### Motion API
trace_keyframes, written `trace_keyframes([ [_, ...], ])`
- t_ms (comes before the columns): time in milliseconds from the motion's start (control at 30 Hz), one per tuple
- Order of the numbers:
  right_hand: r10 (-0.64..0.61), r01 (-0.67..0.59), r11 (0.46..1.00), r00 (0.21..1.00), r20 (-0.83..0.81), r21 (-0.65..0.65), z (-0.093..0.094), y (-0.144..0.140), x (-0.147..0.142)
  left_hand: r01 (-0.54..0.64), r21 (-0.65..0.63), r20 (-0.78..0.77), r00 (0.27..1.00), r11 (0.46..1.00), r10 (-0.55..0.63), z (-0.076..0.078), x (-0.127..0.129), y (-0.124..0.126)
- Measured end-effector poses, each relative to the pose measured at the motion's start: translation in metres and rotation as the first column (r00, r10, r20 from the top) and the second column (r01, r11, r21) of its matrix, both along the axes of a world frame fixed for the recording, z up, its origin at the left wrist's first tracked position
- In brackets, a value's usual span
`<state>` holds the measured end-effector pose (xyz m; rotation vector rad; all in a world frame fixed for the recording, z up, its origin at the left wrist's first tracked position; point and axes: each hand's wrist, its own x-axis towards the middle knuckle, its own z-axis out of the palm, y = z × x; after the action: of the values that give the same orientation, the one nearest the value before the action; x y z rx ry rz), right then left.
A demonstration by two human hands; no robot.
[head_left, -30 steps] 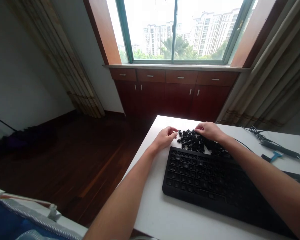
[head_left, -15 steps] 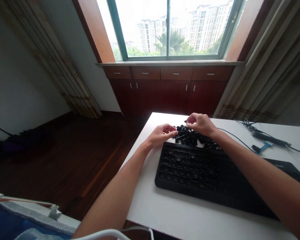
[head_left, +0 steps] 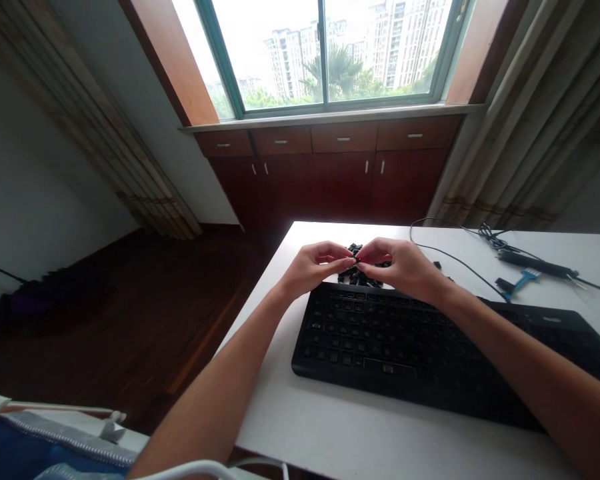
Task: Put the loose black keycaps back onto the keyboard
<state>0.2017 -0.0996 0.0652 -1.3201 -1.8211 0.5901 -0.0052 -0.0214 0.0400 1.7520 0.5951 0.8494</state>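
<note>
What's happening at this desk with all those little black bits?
A person sits at a white table by a window. Both hands are raised just behind a black keyboard: the left hand and right hand meet fingertip to fingertip, pinching a small black keycap between them. A pile of loose keycaps lies under the hands. Cables and a blue tool lie farther right.

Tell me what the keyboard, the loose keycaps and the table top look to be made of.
Keyboard: likely black plastic, matte with a faint sheen on its moulded keys.
Loose keycaps: small black moulded pieces, probably the same plastic; too small to tell the finish.
Table top: smooth, even white surface, perhaps laminate or painted board; the core is not visible.
</note>
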Motion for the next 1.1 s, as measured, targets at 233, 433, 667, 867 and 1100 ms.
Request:
trace_keyframes([
  [233, -0.089, 0.043, 0.978, 0.971, 0.221, 0.205, 0.000, -0.004, -0.008, -0.016, -0.075, -0.044, 0.999, 0.997, 0.013, 0.001, 0.003, -0.003],
  [433, -0.077, -0.027, 0.963, 0.925, 0.371, 0.267, -0.001, -0.003, -0.003, 0.016, -0.032, -0.097, 0.995, 0.999, -0.019, 0.001, 0.001, -0.001],
  [667, -0.047, -0.005, 0.987, 0.946, 0.320, 0.162, 0.000, -0.008, -0.013, -0.053, -0.016, -0.233, 0.971, 0.998, 0.048, -0.005, -0.018, 0.020],
  [867, 0.057, -0.068, 0.997, 0.956, 0.287, 0.029, -0.015, -0.013, -0.027, 0.015, -0.020, -0.286, 0.958, 1.000, -0.020, -0.009, -0.028, 0.027],
  [1100, 0.086, -0.162, 0.977, 0.899, 0.430, 0.142, -0.022, -0.018, -0.032, 0.134, -0.035, -0.303, 0.943, 0.990, -0.138, -0.010, -0.028, 0.026],
])
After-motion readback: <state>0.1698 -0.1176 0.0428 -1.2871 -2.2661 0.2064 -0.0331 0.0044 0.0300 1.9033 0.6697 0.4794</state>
